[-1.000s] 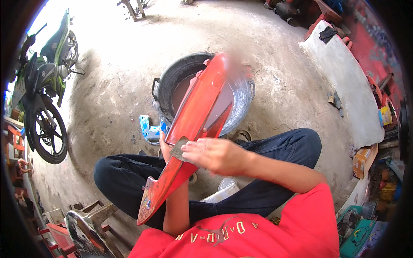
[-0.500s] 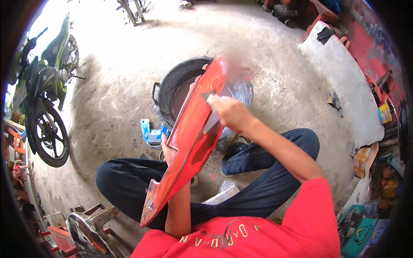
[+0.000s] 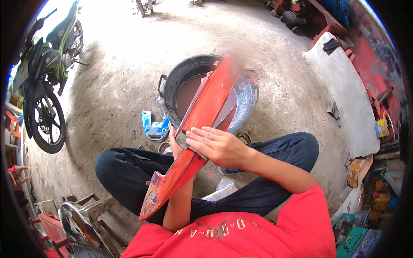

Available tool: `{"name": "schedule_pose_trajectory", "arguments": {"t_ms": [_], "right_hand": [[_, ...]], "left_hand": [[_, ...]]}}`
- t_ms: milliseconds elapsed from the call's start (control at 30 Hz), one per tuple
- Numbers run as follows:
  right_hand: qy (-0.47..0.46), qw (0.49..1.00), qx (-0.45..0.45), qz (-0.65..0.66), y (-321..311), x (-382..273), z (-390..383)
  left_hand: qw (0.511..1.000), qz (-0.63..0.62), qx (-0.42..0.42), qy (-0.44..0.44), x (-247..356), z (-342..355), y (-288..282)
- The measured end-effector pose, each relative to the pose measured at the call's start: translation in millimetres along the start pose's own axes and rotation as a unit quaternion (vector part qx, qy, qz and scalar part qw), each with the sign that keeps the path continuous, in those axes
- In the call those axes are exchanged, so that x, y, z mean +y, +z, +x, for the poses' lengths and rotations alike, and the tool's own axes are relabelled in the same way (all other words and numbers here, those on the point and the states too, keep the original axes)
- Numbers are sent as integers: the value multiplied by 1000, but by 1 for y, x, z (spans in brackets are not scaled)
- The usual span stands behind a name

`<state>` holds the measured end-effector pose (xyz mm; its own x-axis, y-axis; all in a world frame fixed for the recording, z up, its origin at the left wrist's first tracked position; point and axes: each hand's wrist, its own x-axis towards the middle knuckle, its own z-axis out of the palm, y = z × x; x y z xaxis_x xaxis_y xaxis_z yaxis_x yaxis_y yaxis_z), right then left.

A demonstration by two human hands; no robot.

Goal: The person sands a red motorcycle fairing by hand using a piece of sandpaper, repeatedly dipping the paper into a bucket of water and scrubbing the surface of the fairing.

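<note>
A long red motorcycle side panel (image 3: 211,99) lies slantwise in front of me, its far part over the tub and its pointed, paint-worn end towards my lap. My left hand (image 3: 174,142) grips the panel from its left side and underneath, where most of the fingers are hidden. Across the panel's narrow middle, my right hand (image 3: 219,147) presses with its fingers laid long. Under those fingers is a thin grey sheet that looks like sandpaper (image 3: 181,140). Beneath the panel's far half stands a black tub (image 3: 168,86) of murky reddish-brown water (image 3: 186,92).
A blue and white plastic part (image 3: 155,128) lies on the concrete left of the tub. At the left stands a motorcycle (image 3: 47,86). Near my lower left is a worn round-topped stool or stand (image 3: 77,228). A low pale wall (image 3: 340,86), a cardboard box (image 3: 357,170) and clutter line the right.
My right hand has slid from the panel's far part down towards me to its narrow middle, and its fingers have flattened. The panel has tilted slightly; my left hand still supports it.
</note>
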<state>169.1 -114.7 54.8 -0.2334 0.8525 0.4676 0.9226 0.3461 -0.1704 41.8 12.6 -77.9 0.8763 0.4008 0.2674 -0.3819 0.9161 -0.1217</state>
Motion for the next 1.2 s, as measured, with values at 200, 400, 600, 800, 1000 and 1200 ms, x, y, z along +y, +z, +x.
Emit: {"name": "schedule_pose_trajectory", "arguments": {"t_ms": [200,400,600,800,1000,1200], "right_hand": [[151,984,-6,-95,-7,76,-16],[167,985,-15,-28,-8,55,-6],[38,999,-8,19,4,8,2],[218,976,-7,-23,-2,90,-20],[108,994,-28,-13,-3,44,-6],[8,999,-23,-38,6,10,2]], "left_hand": [[982,85,167,9,-24,19,50],[998,-2,69,-1,-18,18,41],[998,32,52,18,-14,11,17],[992,-31,121,-12,-29,16,39],[991,10,134,-3,-22,17,25],[1000,1,-8,6,-8,13,-5]]}}
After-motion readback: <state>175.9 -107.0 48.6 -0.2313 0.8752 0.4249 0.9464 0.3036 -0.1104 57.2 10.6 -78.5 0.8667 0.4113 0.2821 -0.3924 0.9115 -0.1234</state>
